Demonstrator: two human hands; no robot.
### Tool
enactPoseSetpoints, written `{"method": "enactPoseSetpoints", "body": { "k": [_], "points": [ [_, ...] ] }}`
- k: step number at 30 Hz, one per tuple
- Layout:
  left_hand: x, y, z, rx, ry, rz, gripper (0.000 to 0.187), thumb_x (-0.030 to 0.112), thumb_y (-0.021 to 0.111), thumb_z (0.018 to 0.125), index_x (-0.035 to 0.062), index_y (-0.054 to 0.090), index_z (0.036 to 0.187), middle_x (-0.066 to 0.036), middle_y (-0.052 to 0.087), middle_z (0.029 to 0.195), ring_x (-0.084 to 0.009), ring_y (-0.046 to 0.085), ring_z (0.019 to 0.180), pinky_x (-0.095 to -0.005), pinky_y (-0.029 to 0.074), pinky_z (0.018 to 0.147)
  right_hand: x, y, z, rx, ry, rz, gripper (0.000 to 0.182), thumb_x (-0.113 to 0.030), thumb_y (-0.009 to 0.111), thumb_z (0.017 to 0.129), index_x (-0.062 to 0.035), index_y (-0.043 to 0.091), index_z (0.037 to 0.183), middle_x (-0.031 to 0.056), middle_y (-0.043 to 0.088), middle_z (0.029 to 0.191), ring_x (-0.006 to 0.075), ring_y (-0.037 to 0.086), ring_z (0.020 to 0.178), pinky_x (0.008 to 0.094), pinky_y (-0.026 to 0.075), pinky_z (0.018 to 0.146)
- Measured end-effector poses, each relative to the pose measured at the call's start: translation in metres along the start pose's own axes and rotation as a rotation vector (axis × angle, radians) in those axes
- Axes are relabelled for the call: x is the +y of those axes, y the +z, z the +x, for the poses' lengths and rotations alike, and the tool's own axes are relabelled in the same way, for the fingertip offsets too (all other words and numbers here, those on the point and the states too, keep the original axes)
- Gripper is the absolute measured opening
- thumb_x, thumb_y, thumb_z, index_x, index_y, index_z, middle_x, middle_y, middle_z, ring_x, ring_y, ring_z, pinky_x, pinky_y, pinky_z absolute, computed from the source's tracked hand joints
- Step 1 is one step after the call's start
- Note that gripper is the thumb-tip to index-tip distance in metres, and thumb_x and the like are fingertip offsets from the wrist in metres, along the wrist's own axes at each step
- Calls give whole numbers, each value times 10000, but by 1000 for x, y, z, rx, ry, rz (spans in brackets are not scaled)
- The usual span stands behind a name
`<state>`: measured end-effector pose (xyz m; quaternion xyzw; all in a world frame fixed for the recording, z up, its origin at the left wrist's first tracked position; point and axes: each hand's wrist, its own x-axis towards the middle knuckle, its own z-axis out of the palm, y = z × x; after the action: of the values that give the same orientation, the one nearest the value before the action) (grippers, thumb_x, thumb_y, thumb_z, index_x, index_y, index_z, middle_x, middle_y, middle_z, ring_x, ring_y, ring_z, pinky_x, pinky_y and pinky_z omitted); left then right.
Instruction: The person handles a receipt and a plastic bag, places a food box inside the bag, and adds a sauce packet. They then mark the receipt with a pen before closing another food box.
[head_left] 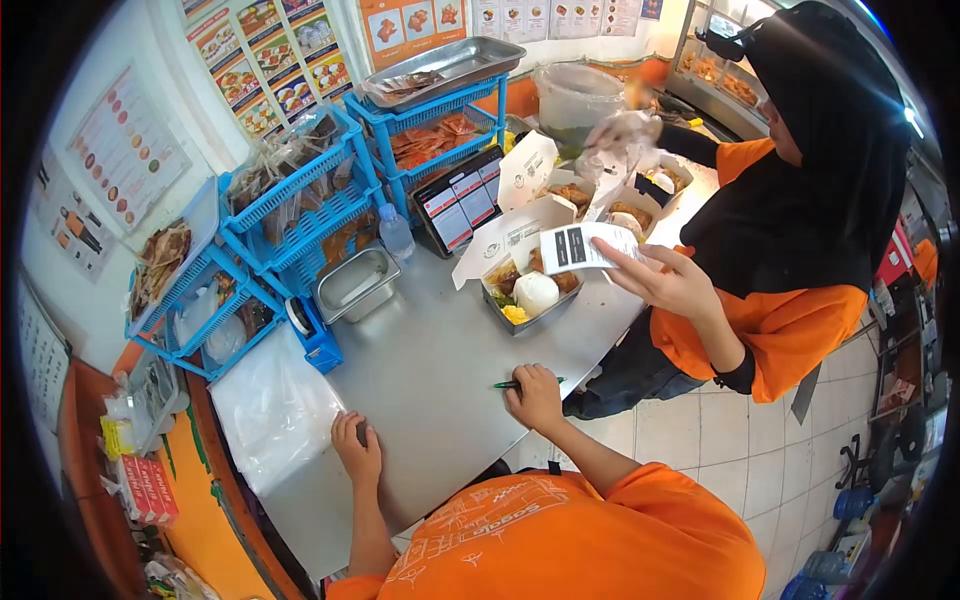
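My right hand (534, 397) is closed around a green pen (507, 385) above the steel counter (440, 360). My left hand (357, 447) lies on the counter beside a stack of clear plastic bags (275, 405), fingers slightly curled and apart, holding nothing I can see. Ahead of my right hand stands an open food box (530, 318) with a white mound of rice, something yellow and browned pieces. A co-worker on the right holds a white printed slip (578, 248) over this box; the co-worker's hand (680, 285) is nearest to it.
Behind are more open food boxes (570, 195), a tablet (458, 200) and a clear bottle (396, 232). A metal container (357, 284), a blue tape dispenser (318, 340) and blue baskets (290, 190) line the left. A clear tub (578, 95) stands at the back.
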<state>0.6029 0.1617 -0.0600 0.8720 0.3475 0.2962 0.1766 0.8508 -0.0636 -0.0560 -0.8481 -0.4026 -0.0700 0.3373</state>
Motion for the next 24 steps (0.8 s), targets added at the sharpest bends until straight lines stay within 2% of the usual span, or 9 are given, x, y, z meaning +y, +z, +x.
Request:
{"method": "enactPoseSetpoints", "body": {
  "k": [24],
  "points": [
    [4, -3, 1, -9, -18, -7, 171, 63, 584, 774, 42, 569, 943, -105, 550, 1143, -316, 397, 1215, -440, 296, 1024, -2, -3, 0, -28, 4, -24, 175, -135, 617, 661, -47, 513, 771, 107, 533, 748, 285, 521, 768, 397, 411, 677]
  ]
}}
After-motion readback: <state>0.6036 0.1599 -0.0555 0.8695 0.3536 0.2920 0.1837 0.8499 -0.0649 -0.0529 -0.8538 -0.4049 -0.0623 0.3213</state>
